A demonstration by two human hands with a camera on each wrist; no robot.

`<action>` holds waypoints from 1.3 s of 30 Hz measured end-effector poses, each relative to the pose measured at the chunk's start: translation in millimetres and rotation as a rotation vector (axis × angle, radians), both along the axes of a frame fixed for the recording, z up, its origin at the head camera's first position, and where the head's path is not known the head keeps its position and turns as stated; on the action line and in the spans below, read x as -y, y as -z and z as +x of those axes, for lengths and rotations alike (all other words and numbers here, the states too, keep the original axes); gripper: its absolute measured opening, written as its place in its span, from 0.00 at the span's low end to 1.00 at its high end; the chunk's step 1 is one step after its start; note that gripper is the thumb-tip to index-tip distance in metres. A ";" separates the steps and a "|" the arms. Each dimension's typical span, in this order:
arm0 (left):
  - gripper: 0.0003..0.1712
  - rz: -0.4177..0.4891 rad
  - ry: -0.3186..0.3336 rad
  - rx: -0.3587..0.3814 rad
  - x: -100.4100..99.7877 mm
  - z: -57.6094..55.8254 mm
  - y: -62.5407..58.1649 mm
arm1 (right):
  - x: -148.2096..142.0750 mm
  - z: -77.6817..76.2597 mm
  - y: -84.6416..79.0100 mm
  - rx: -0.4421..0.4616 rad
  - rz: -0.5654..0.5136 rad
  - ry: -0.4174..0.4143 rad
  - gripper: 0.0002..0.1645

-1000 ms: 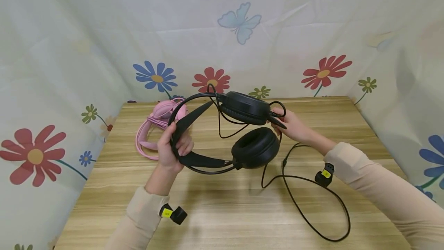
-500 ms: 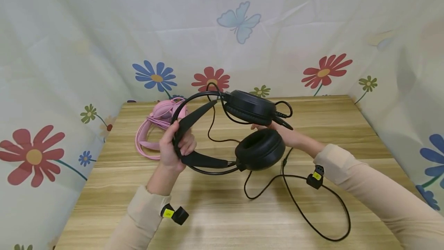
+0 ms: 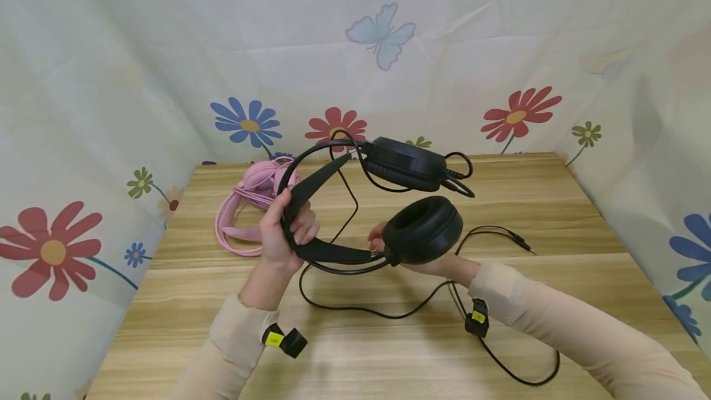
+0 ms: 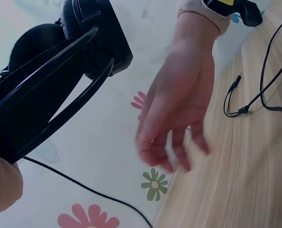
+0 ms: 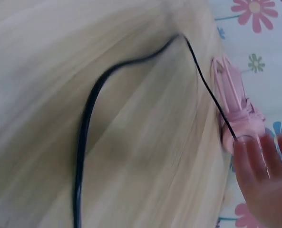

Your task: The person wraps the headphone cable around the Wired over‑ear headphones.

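My left hand [image 3: 283, 233] grips the headband of black headphones [image 3: 405, 162] and holds them above the table, ear cups pointing right. Behind the lower ear cup [image 3: 424, 230] is my right hand [image 3: 436, 266], partly hidden in the head view. Its fingers are loose and spread in the left wrist view, where the right hand [image 4: 179, 90] is apart from the headphones. A black cable [image 3: 361, 309] hangs from the headband side and runs across the table. In the right wrist view, the cable [image 5: 86, 118] passes close to the right hand's fingertips [image 5: 257, 154].
Pink headphones [image 3: 261, 176] with a bundled cord lie at the table's back left. The cable's plug end [image 3: 519, 240] rests on the wooden table [image 3: 344, 363] at right. A patterned cloth [image 3: 472, 60] stands around the table's back and sides.
My right hand has moved left and down, from the ear cups' far end to behind the lower cup. The cable has swung left. The headphones have shifted slightly right.
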State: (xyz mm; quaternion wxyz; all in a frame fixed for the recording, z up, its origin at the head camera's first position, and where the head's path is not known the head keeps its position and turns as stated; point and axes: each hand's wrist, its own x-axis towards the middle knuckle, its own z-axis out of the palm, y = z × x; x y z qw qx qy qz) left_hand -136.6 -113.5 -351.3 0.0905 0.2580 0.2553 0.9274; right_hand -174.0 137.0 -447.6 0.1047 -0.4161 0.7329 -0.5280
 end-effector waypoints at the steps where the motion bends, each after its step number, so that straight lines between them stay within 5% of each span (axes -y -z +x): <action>1: 0.21 0.000 -0.002 0.001 -0.7 0.1 -0.5 | 14.1 18.5 -29.5 -0.029 -0.025 0.084 0.11; 3: 0.21 0.008 0.003 0.001 -2.2 0.5 -1.6 | 33.7 40.0 -65.7 -0.110 -0.024 0.261 0.10; 5: 0.21 0.014 0.014 0.000 -3.6 1.0 -2.6 | 44.3 41.2 -73.6 -0.177 -0.012 0.392 0.13; 7: 0.20 0.012 0.016 0.002 -5.1 1.7 -3.5 | 49.5 32.8 -66.8 -0.160 -0.031 0.461 0.19; 10: 0.22 0.003 0.021 0.007 -7.1 2.7 -5.3 | 48.5 4.3 -31.4 -0.144 -0.027 0.518 0.24; 14: 0.22 -0.009 0.017 0.009 -9.3 4.1 -8.2 | 46.0 -15.5 -10.3 -0.165 0.000 0.518 0.26; 18: 0.20 0.001 0.034 -0.003 -11.2 5.4 -11.4 | 48.9 -21.5 -8.2 -0.120 -0.007 0.485 0.25; 23: 0.20 0.009 0.044 -0.015 -13.0 6.3 -16.4 | 52.1 -20.7 -7.8 -0.060 -0.009 0.477 0.22; 28: 0.21 -0.012 0.024 0.002 -14.2 6.7 -20.8 | 56.1 -17.2 -6.5 0.012 -0.017 0.515 0.08; 34: 0.22 -0.027 -0.011 0.015 -13.7 6.7 -24.6 | 55.3 -19.0 -3.8 0.199 -0.119 0.595 0.13; 39: 0.28 -0.024 -0.066 0.030 -11.0 2.5 -29.0 | 39.3 -16.7 -5.3 0.293 -0.189 0.448 0.16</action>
